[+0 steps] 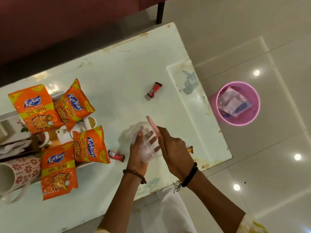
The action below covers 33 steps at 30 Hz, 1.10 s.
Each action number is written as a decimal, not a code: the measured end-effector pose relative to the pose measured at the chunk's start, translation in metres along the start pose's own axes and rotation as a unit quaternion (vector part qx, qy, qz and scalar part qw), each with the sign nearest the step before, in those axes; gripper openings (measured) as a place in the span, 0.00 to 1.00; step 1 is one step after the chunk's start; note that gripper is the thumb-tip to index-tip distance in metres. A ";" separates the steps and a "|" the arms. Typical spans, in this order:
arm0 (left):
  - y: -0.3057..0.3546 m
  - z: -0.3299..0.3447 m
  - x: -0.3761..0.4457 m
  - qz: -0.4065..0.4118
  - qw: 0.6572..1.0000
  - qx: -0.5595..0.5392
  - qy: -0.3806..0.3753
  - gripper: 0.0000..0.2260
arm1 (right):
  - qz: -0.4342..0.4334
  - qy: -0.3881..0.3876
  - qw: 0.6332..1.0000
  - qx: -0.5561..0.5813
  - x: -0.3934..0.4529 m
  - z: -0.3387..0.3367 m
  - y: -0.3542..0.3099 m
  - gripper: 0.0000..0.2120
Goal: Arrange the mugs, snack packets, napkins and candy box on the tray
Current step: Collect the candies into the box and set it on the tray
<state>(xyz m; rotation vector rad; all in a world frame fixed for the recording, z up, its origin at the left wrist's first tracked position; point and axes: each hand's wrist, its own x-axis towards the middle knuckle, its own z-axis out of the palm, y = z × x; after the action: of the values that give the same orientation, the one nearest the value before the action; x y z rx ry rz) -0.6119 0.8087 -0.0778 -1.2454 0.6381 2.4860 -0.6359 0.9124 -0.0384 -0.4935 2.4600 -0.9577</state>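
Observation:
My left hand (pixel 137 154) holds a clear plastic candy box (pixel 145 140) from below, fingers showing through its wall. My right hand (pixel 173 148) grips the box's pink lid (pixel 152 124) at its rim. Several orange snack packets (pixel 36 108) lie over the tray (pixel 6 115) at the left, with white napkins (pixel 13 146) and small white crockery (pixel 64 135) between them. A patterned mug (pixel 20 170) lies on its side at the lower left. Loose candies rest on the table: one red (pixel 154 89) further away, one red (pixel 116 155) beside my left hand, one (pixel 190 149) behind my right hand.
The white table (pixel 126 73) has worn edges and ends just right of my hands. A pink bin (pixel 238 103) with plastic wrappers stands on the tiled floor to the right. A dark red sofa (pixel 67 22) runs along the far side.

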 end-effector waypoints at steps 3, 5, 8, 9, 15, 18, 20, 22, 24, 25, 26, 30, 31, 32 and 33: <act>0.007 -0.033 -0.008 0.013 1.000 -0.016 0.017 0.49 | 0.050 0.013 0.997 0.054 0.011 0.007 0.009 0.24; 0.008 -0.049 -0.016 0.015 0.999 -0.025 0.013 0.48 | 0.123 0.045 0.985 0.115 0.025 0.014 0.022 0.15; 0.004 -0.063 -0.022 0.006 0.999 -0.042 0.005 0.46 | 0.196 0.075 0.966 0.148 0.047 0.029 0.042 0.11; 0.002 -0.066 -0.022 0.003 0.999 -0.050 0.001 0.46 | 0.203 0.065 0.968 0.135 0.052 0.034 0.048 0.11; -0.009 -0.070 -0.020 -0.007 0.996 -0.087 -0.031 0.44 | 0.148 0.021 0.987 0.054 0.066 0.044 0.054 0.11; -0.013 -0.073 -0.018 -0.018 0.993 -0.104 -0.046 0.42 | 0.122 0.019 0.992 0.002 0.070 0.038 0.050 0.09; -0.015 -0.076 -0.017 -0.019 0.993 -0.103 -0.050 0.41 | 0.105 -0.004 0.993 -0.060 0.073 0.035 0.047 0.08; -0.016 -0.080 -0.015 -0.015 0.994 -0.097 -0.051 0.41 | 0.070 -0.015 0.992 -0.105 0.080 0.032 0.042 0.06; -0.016 -0.084 -0.014 -0.013 0.993 -0.101 -0.056 0.42 | 0.016 0.024 0.991 -0.130 0.093 0.026 0.037 0.07; -0.015 -0.086 -0.014 -0.014 0.993 -0.104 -0.059 0.41 | -0.012 0.049 0.987 -0.156 0.102 0.023 0.037 0.10; -0.016 -0.087 -0.014 -0.016 0.992 -0.108 -0.060 0.39 | -0.037 0.071 0.979 -0.186 0.111 0.020 0.038 0.15; -0.018 -0.095 -0.012 -0.034 0.992 -0.111 -0.057 0.29 | -0.026 0.015 0.964 -0.265 0.139 0.012 0.050 0.19; -0.020 -0.097 -0.011 -0.037 0.991 -0.110 -0.062 0.28 | -0.016 -0.010 0.964 -0.265 0.143 0.010 0.050 0.16; -0.021 -0.098 -0.011 -0.039 0.992 -0.109 -0.059 0.28 | -0.014 -0.027 0.967 -0.252 0.145 0.008 0.047 0.14; -0.023 -0.099 -0.011 -0.040 0.992 -0.108 -0.052 0.27 | -0.017 -0.040 0.974 -0.223 0.143 0.004 0.040 0.12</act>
<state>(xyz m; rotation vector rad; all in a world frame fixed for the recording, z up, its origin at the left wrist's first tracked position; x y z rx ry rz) -0.5276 0.7780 -0.1273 -1.1787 0.2943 2.5861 -0.7595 0.8703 -0.1090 -0.7059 2.5977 -0.3790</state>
